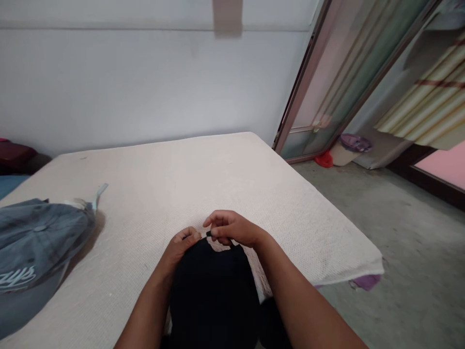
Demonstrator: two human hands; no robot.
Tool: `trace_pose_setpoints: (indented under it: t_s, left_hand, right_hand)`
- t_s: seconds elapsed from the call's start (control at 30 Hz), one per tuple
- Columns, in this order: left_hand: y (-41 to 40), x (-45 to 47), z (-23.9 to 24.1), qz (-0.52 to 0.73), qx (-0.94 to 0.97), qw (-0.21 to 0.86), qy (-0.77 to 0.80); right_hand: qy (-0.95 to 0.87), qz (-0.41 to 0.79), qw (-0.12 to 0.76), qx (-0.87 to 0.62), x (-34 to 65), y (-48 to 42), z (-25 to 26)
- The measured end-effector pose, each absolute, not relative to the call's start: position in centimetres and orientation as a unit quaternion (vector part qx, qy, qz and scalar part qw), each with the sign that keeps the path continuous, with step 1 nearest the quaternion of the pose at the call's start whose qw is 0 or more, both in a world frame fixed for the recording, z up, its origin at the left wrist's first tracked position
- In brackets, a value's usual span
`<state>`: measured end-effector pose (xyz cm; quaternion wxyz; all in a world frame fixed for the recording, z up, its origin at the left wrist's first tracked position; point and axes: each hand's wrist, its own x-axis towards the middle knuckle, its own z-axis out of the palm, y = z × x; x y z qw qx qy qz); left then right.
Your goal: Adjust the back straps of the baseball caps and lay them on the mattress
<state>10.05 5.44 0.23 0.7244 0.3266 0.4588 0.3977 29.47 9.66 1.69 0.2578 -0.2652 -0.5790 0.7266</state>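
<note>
A black cap (pixel 214 291) is in front of me at the bottom middle, its curved back opening facing the far side. My left hand (pixel 185 240) pinches the cap's edge at the left of that opening, thumb on top. My right hand (pixel 232 228) is closed on the short dark strap end (pixel 209 233), between thumb and fingers, with the index finger raised a little. A small pale bit shows between the two hands, too small to name. To the left lies a grey-blue cap (pixel 39 242) with white lettering and a loose strap sticking up.
A cream-covered bed (pixel 163 179) spans the middle, against a white wall (pixel 145 82). At its right are a grey floor (pixel 399 218), a sliding glass door (pixel 319 97), a bin (pixel 343 154) with a purple liner and a striped curtain (pixel 428 97). Dark red items (pixel 16 155) sit at far left.
</note>
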Motion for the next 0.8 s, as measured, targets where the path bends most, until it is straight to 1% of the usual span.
trace_pose_setpoints:
  t_s: [0.13,0.27,0.33,0.47,0.53,0.63,0.7,0.73,0.8]
  left_hand:
    - [5.1,10.2,1.2,0.390,0.278,0.769,0.422]
    - [4.4,10.8,2.6,0.353,0.261,0.796,0.416]
    - [4.3,11.2,2.9,0.356,0.247,0.798,0.418]
    - [4.3,11.2,2.5,0.416,0.207,0.794,0.393]
    - [4.3,10.5,2.0,0.457,0.156,0.782,0.394]
    - [4.2,9.1,1.5,0.497,0.085,0.774,0.384]
    - [4.1,8.2,1.3,0.517,0.078,0.771,0.363]
    - [4.2,8.0,1.2,0.525,0.078,0.768,0.359]
    - [4.4,7.8,1.2,0.531,0.067,0.761,0.366]
  right_hand:
    - [-0.516,0.759,0.306,-0.253,29.9,9.6,1.7]
    - [-0.512,0.761,0.322,-0.234,29.8,9.4,1.5]
    - [-0.510,0.763,0.324,-0.227,29.7,9.4,1.4]
    - [-0.499,0.776,0.310,-0.231,29.6,9.5,1.8]
    - [-0.490,0.778,0.308,-0.244,29.7,9.5,2.0]
    - [-0.479,0.797,0.274,-0.247,30.1,9.5,2.3]
    - [-0.464,0.816,0.260,-0.226,30.4,9.4,2.2]
    - [-0.452,0.823,0.266,-0.218,30.5,9.4,2.1]
    - [-0.418,0.823,0.313,-0.222,30.6,9.5,1.9]
